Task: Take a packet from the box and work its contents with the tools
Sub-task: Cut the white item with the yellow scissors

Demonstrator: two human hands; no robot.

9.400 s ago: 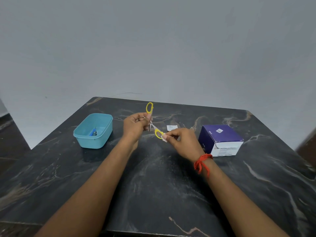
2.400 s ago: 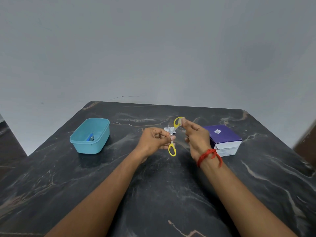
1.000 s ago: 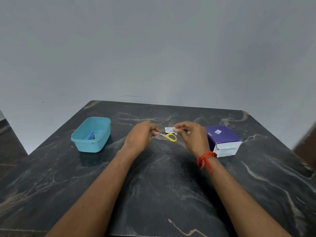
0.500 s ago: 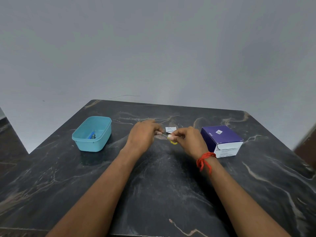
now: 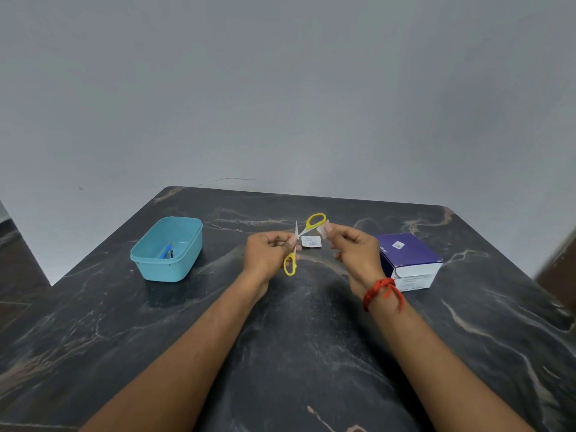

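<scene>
Lying flat on the dark marble table [image 5: 296, 353], the small white packet [image 5: 311, 241] sits in the gap between the two hands, on the far side of them and apart from both. In front of it the yellow-handled scissors [image 5: 300, 233] are held above the surface with blades pointing up and handles spread wide, one loop high to the right, the other hanging low. The left hand [image 5: 268, 255] grips the scissors near the pivot, fingers curled around them. The right hand [image 5: 353, 249] has curled fingers, thumb and forefinger pinching at the upper loop. A red thread [image 5: 381, 291] circles the right wrist. The purple box [image 5: 408, 255] stands just right of that hand. Well to the left, a teal tub [image 5: 168, 269] contains a blue tool [image 5: 166, 251].
</scene>
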